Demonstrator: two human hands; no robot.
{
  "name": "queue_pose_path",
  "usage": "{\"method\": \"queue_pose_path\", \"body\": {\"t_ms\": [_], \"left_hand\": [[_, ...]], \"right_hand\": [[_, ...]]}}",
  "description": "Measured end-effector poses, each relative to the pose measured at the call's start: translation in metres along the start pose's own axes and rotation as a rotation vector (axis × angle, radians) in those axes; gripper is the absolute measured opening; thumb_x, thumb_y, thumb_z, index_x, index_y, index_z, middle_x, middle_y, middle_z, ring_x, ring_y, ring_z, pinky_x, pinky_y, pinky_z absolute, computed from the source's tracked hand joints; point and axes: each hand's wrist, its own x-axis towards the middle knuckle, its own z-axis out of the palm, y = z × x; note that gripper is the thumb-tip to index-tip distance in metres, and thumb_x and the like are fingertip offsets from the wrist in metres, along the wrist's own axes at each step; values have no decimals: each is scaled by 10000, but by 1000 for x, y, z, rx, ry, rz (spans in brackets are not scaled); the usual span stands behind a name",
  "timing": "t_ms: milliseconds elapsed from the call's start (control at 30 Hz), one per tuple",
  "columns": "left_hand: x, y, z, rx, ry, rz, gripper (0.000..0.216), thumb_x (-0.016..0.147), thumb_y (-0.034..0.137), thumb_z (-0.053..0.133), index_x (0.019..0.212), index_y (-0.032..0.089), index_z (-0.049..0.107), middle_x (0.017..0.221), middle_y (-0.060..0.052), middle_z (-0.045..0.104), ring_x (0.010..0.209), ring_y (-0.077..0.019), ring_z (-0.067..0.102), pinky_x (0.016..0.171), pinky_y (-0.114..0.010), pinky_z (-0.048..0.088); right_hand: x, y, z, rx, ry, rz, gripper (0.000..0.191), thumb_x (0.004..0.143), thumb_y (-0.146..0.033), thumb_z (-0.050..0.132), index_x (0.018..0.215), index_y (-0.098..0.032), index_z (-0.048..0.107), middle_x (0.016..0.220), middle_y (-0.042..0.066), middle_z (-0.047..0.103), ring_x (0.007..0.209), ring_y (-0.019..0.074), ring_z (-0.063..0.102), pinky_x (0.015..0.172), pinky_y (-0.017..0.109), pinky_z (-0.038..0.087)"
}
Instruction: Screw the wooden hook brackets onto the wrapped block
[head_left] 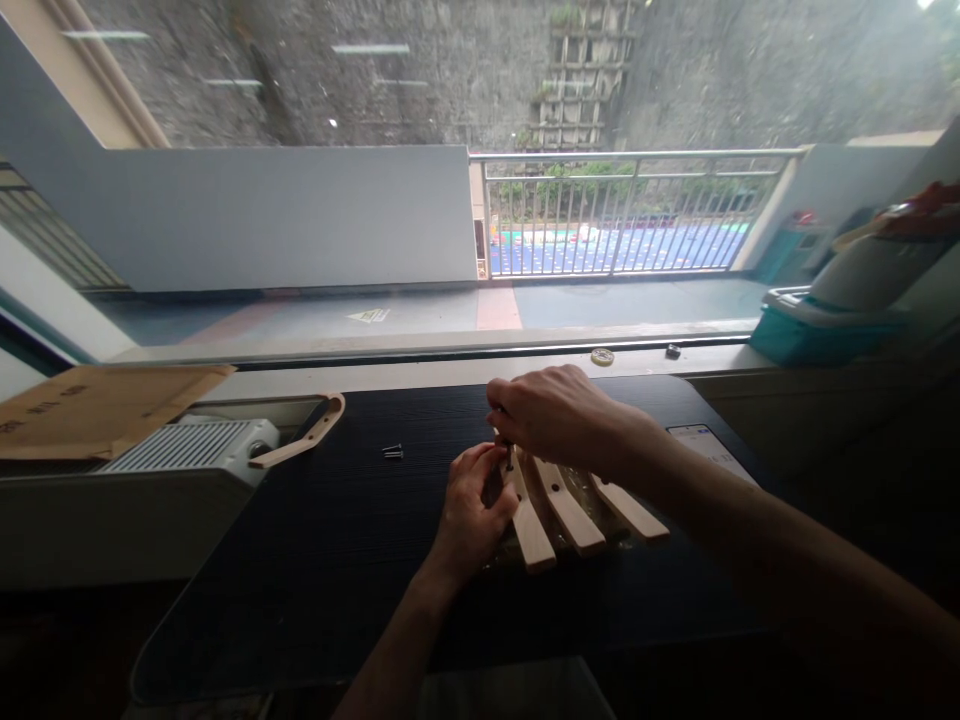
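Note:
Three pale bent wooden pieces with dark holes lie side by side on crinkled clear plastic: a left one, a middle one and a right one. My left hand is closed on the left piece, thumb and fingers near its upper part. Directly above, my right hand is closed in a pinch. A small dark thin thing shows under its fingers, too small to name; the upper ends of the wooden pieces are partly hidden by this hand and forearm. Two screws lie left of my hands.
Another bent wooden piece rests at the left edge of the black table. A phone lies to the right. Brown cardboard sits on a white slatted unit. A tape roll stands on the windowsill.

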Motion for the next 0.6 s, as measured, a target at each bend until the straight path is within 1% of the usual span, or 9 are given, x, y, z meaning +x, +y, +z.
{"method": "queue_pose_path", "body": {"t_ms": [100,167,233,400,467,600], "left_hand": [[0,2,-1,2,-20,-18,320,757,194,495,1067,195,576,1166,-70,541,1118,-242,452,954,-414,414],[1,4,-3,5,-43,-32,290,764,195,482,1033,195,589,1154,-72,545,1113,-246,453,939,-418,423],[1,5,-3,6,-53,-41,276,765,194,476,1014,196,594,1149,-71,544,1112,-246,453,935,-418,425],[2,6,-2,6,-44,-64,283,760,202,492,1026,211,588,1140,-60,547,1109,-245,460,933,-412,428],[2,6,-2,13,-49,-80,270,761,207,488,1009,202,595,1141,-66,547,1115,-250,457,927,-410,432],[2,8,-3,20,-70,-99,286,767,212,486,1036,199,582,1153,-71,535,1122,-250,454,930,-409,429]], "right_hand": [[-1,-1,1,-6,20,-58,150,866,-188,425,837,-167,570,671,19,613,517,105,493,486,237,260],[-1,-1,7,12,43,-79,148,867,-173,410,835,-164,554,671,19,604,509,102,481,473,235,249],[-1,-1,15,26,82,-63,168,888,-196,381,834,-164,537,659,23,592,501,103,475,464,236,240],[-1,1,32,54,162,45,251,934,-265,306,846,-152,512,566,14,542,455,98,461,451,232,232],[0,2,34,70,191,51,259,938,-267,298,853,-141,508,557,11,537,445,96,464,451,228,236],[0,4,29,114,165,47,255,928,-303,341,856,-138,521,548,16,545,476,111,500,469,223,259]]}}
